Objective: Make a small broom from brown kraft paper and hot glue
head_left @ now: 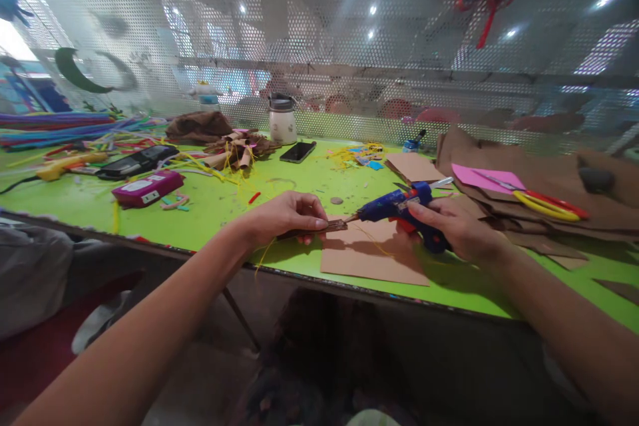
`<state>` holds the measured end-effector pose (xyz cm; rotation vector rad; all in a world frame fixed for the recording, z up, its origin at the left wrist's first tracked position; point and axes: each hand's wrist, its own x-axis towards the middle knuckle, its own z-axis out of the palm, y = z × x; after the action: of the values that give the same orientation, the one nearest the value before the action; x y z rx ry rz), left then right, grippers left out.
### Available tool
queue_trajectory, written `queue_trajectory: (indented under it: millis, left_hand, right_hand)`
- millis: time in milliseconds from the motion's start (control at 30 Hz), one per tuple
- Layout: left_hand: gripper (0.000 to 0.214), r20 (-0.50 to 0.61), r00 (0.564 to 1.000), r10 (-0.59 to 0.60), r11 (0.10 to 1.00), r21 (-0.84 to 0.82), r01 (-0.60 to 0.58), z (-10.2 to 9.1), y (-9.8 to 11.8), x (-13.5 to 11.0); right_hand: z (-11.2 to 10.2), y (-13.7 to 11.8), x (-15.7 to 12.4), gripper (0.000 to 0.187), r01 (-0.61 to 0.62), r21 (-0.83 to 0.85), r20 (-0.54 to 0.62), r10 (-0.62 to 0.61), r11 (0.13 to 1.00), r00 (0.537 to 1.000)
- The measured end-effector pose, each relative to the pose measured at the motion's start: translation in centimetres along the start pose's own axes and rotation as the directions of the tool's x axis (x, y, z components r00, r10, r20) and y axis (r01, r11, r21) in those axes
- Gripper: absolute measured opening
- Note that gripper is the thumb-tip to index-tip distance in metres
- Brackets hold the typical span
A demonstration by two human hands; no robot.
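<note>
A blue glue gun (pixel 394 205) is gripped in my right hand (pixel 456 223), its nozzle pointing left. The nozzle tip is at or very near the end of a thin brown strip (pixel 338 225), which looks like rolled or folded paper. My left hand (pixel 287 219) pinches this strip between thumb and fingers, just above the table's front edge. Below the glue gun lies a light brown cardboard sheet (pixel 372 256). A thin yellow strand hangs beneath my left hand, and another crosses the sheet.
The green table (pixel 224 206) carries a purple power box (pixel 148 188), a phone (pixel 298 151), a white jar (pixel 282 121) and a bundle of brown paper rolls (pixel 239 150). Scissors (pixel 544 205) lie on brown paper at right. A perforated metal panel (pixel 319 33) stands behind.
</note>
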<state>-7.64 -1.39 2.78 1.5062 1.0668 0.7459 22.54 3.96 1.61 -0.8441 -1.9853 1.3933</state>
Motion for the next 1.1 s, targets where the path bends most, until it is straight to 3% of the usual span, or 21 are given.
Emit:
queue_trajectory:
  millis: [1100]
  left_hand:
    - [0.023, 0.017, 1.000, 0.004, 0.999, 0.034, -0.005, -0.19, -0.16, -0.11]
  right_hand:
    - [-0.07, -1.07, -0.29, 0.050, 0.007, -0.163, 0.021, -0.004, 0.987, 1.000]
